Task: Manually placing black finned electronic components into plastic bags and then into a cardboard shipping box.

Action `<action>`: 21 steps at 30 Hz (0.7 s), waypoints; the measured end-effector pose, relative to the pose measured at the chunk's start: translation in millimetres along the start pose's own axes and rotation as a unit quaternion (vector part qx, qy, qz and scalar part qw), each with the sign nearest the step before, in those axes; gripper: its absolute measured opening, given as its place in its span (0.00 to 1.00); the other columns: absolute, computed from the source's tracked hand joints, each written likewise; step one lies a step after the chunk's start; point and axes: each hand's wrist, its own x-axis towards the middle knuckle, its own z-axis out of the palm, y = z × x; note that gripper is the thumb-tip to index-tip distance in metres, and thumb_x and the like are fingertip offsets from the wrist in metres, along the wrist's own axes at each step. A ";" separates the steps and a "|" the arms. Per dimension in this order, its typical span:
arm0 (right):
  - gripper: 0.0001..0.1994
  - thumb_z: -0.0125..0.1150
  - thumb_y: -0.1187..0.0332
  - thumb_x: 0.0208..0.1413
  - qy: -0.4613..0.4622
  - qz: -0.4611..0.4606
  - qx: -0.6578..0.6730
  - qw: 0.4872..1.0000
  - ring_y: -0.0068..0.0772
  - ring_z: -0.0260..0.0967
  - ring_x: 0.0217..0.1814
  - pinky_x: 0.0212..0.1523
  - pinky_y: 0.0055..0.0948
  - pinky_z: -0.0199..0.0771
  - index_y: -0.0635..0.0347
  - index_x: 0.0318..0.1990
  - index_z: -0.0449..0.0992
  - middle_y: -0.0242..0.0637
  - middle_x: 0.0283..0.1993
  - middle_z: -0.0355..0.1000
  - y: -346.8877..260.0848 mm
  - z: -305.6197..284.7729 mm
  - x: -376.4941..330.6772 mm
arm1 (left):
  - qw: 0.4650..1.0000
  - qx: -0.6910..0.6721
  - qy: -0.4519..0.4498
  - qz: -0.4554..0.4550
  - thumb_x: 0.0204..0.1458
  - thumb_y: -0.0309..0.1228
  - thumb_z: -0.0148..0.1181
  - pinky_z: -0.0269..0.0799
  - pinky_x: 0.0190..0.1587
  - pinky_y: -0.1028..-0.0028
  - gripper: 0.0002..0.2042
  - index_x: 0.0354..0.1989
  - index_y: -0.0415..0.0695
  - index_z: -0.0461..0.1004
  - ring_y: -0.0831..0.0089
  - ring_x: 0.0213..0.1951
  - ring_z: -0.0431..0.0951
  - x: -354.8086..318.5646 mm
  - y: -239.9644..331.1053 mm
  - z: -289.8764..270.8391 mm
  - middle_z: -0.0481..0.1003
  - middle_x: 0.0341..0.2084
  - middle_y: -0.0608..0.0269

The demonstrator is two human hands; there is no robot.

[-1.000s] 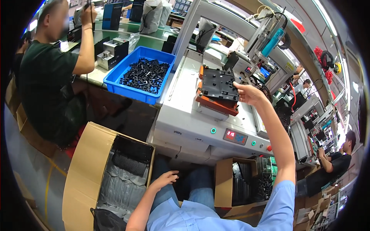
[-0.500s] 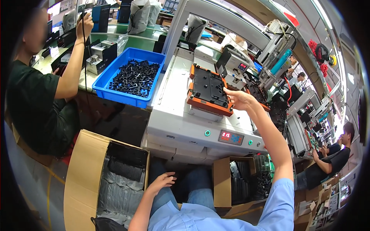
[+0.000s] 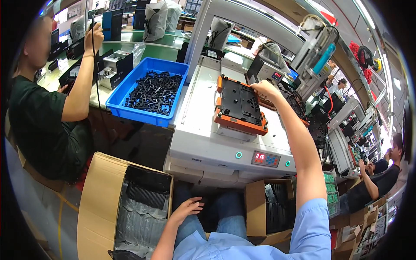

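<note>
On the white machine bed lies an orange fixture [image 3: 242, 124] with a flat black plastic panel [image 3: 236, 104] set in it. Small black parts dot the panel's face. My right hand [image 3: 266, 90] reaches to the far right corner of the panel, its fingertips drawn together there. Whatever sits between those fingertips is too small to make out. My left hand [image 3: 187, 209] hovers over my lap, open with fingers apart, and holds nothing.
A blue bin [image 3: 147, 113] of small black clips stands left of the machine. Cardboard boxes [image 3: 99, 208] flank my legs, holding black panels. The machine's control panel [image 3: 265, 159] faces me. A co-worker [image 3: 47, 112] sits at the left; another person [image 3: 381, 173] is far right.
My right hand has moved from the panel's right edge up to its far right corner. My left hand stays over my lap. The whole view has shifted slightly.
</note>
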 end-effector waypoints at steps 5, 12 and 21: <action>0.09 0.53 0.68 0.44 0.023 0.024 0.088 0.996 0.26 0.57 0.14 0.15 0.27 0.53 0.66 0.21 0.71 0.34 0.15 0.62 -7.1 3.4 0.0 | 1.000 -0.001 -0.008 -0.003 0.56 0.42 0.53 0.67 0.53 0.69 0.29 0.62 0.40 0.56 0.66 0.51 0.71 -0.6 6.4 5.5 0.68 0.51 0.50; 0.22 0.54 0.50 0.55 0.079 -0.001 0.057 0.995 0.27 0.62 0.20 0.22 0.29 0.63 0.65 0.29 0.74 0.38 0.25 0.70 -1.9 6.2 -33.8 | 1.000 -0.007 -0.004 0.009 0.56 0.42 0.53 0.67 0.53 0.69 0.28 0.61 0.41 0.58 0.65 0.51 0.71 -0.6 7.6 4.5 0.67 0.52 0.51; 0.14 0.59 0.60 0.54 0.332 -0.199 0.076 0.919 0.35 0.64 0.40 0.44 0.30 0.64 0.64 0.36 0.72 0.40 0.38 0.67 22.4 73.8 -199.7 | 1.000 -0.011 -0.004 -0.007 0.57 0.40 0.53 0.68 0.52 0.69 0.26 0.61 0.40 0.59 0.65 0.50 0.72 0.1 1.6 3.5 0.68 0.52 0.50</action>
